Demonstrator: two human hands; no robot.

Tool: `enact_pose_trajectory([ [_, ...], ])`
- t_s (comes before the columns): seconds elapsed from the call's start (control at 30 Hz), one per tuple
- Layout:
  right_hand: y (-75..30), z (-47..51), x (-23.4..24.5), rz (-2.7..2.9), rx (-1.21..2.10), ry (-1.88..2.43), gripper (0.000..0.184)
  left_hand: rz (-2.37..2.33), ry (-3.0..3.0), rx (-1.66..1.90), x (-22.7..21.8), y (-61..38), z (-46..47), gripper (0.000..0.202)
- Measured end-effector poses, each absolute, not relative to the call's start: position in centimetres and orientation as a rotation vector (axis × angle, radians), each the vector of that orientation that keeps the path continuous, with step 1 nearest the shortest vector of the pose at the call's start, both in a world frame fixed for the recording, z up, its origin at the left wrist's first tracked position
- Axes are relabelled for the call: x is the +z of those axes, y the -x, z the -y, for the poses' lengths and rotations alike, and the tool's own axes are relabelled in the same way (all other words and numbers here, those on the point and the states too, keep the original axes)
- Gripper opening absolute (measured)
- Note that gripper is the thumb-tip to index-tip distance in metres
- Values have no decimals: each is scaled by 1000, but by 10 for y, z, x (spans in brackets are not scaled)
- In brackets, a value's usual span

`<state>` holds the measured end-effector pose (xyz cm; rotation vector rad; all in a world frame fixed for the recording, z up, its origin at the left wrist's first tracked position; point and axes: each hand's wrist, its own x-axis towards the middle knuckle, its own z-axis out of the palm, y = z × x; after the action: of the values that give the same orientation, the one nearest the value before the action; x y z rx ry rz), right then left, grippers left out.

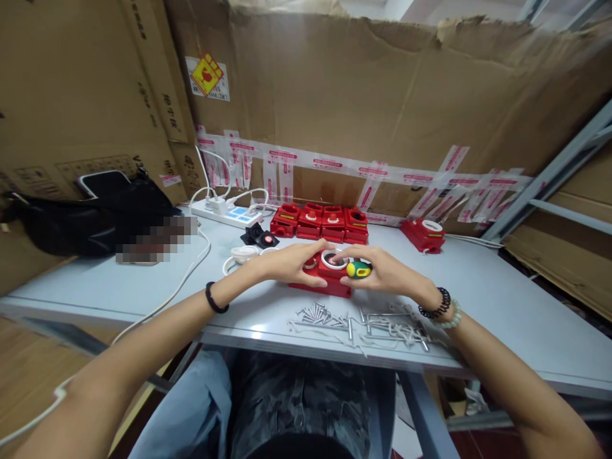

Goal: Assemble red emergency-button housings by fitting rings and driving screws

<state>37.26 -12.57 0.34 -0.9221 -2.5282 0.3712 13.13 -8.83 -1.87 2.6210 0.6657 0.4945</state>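
Observation:
A red plastic housing point(329, 280) with a white ring on top lies on the grey table point(502, 299) in front of me. My left hand point(291, 261) rests on its left side, fingers curled over the top. My right hand point(382, 271) covers its right side and grips a screwdriver by its green and yellow handle point(357, 269). Both hands meet over the white ring.
Loose screws and metal pins point(358, 319) lie near the front edge. A row of red housings point(320, 223) stands behind, with another point(424, 233) at the right. A white power strip point(227, 213), black parts point(261, 236), a black bag point(90, 217) and cardboard walls surround them.

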Motion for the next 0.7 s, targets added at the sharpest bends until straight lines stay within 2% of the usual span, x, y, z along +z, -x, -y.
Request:
enact_pose_trajectory([
  [0.3,-372,125,0,2540,360,923,35,-714,-2668,397,-16,-135,84,80],
  [0.53,-371,126,5,2549,335,934,35,-733,-2703,386,-19,-136,80,81],
  [0.63,-375,130,15,2443,299,938,39,-790,-2699,335,-18,-135,80,86],
  [0.7,-377,133,23,2257,267,965,33,-847,-2674,272,-13,-136,82,88],
])
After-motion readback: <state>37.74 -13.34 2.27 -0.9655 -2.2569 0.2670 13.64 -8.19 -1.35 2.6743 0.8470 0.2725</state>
